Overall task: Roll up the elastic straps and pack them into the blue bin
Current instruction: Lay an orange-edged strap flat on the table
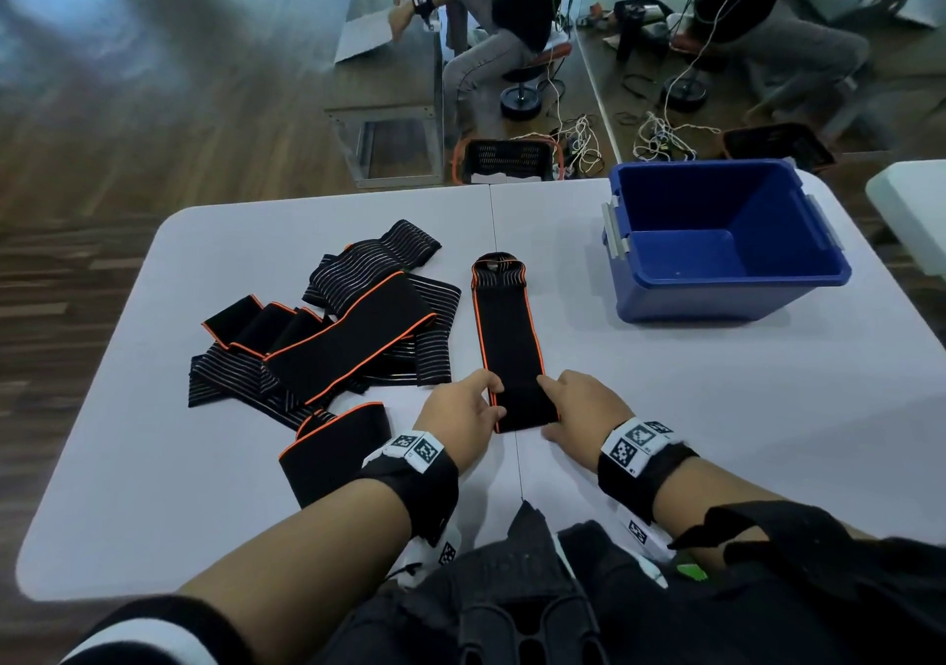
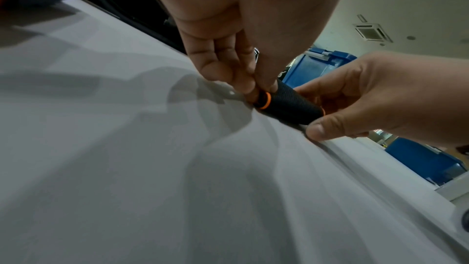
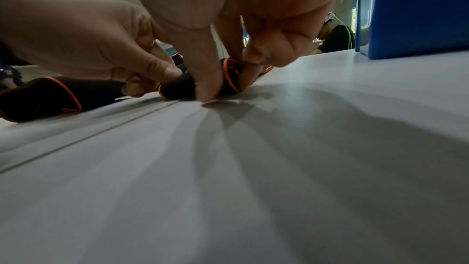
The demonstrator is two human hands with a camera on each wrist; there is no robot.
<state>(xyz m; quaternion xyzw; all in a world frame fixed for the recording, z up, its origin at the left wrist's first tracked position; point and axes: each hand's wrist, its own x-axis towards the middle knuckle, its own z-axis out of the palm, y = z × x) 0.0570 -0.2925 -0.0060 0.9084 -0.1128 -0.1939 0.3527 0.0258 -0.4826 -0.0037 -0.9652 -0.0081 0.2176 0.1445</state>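
Elastic strap [image 1: 509, 341] flat on table [image 1: 665, 408]; both hands pinch rolled near end; no readable writing.

Wood floor [image 1: 153, 142]; white table [image 1: 665, 408]

Matt black woven elastic strap [image 1: 512, 347] with orange edging, glossy blue plastic bin [image 1: 716, 275], smooth white table [image 1: 665, 408].
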